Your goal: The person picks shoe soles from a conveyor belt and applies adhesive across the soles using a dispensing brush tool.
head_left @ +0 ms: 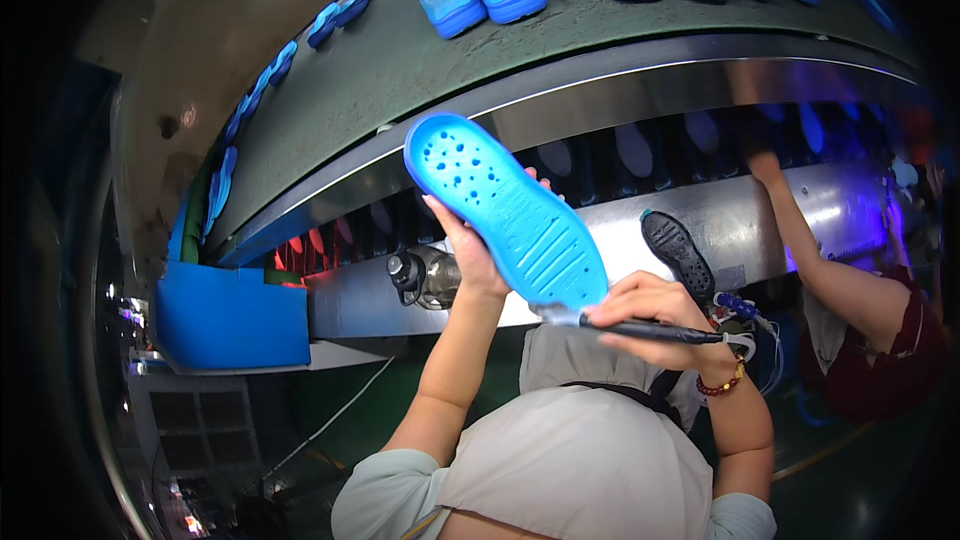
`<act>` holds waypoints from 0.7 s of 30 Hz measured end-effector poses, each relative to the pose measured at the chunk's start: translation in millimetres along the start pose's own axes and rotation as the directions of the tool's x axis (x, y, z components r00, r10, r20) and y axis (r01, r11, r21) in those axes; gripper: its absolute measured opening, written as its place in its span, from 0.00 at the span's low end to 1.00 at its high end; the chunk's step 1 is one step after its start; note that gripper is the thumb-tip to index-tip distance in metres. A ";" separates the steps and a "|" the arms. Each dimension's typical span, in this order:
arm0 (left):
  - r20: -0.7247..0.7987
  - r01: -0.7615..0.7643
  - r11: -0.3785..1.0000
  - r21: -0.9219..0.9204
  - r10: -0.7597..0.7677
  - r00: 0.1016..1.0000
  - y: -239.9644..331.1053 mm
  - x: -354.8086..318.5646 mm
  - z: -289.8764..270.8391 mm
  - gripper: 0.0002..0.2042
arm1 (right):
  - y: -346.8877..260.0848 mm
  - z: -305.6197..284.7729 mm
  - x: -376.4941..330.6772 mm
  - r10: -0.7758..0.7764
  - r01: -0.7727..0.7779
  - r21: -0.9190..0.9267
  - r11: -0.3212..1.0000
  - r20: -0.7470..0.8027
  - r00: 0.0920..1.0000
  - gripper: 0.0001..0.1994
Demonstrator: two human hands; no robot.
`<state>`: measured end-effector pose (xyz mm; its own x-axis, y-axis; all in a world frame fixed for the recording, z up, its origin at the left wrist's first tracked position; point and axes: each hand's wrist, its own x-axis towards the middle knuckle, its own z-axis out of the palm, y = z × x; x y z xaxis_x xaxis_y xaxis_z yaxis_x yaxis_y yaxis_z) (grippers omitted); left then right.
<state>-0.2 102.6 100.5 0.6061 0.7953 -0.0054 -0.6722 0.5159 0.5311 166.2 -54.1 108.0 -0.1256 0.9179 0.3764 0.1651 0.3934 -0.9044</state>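
Your left hand (470, 255) rises from a raised forearm, its grip closed on a bright blue shoe sole (505, 210) held tilted, toe end up toward the conveyor's steel edge (600, 75). Air is open around the sole's upper end; its lower end sits just over your right hand (655, 315). That grip is closed around a dark brush (640, 330), laid nearly level, bristles touching the sole's heel edge. Close on your right, another person's arm (810, 240) reaches up to the steel panel (740, 220).
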 end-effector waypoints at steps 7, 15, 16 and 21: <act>0.040 0.004 0.999 0.051 -0.006 0.999 1.0 7.0 23.0 0.45 | 17.7 -3.0 -5.5 0.267 -0.170 0.400 0.900 -0.199 0.943 0.11; 0.043 -0.017 1.000 0.009 0.016 0.999 7.3 19.5 40.6 0.43 | 20.1 -7.7 2.5 0.204 0.008 0.540 0.842 -0.331 0.921 0.08; 0.027 -0.009 0.998 0.060 0.007 1.000 0.6 12.2 41.1 0.42 | 18.2 -3.8 3.5 0.250 0.019 0.607 0.794 -0.355 0.901 0.08; 0.059 0.043 0.990 0.132 -0.052 0.997 -31.4 -9.8 32.1 0.35 | -13.3 14.9 7.2 0.274 -0.124 0.382 0.916 -0.369 0.888 0.08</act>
<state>28.6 68.4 111.0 0.6640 0.7475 0.0174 -0.5832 0.5032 0.6377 148.5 -53.5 119.7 0.2946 0.9421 0.1603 -0.2065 0.2266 -0.9519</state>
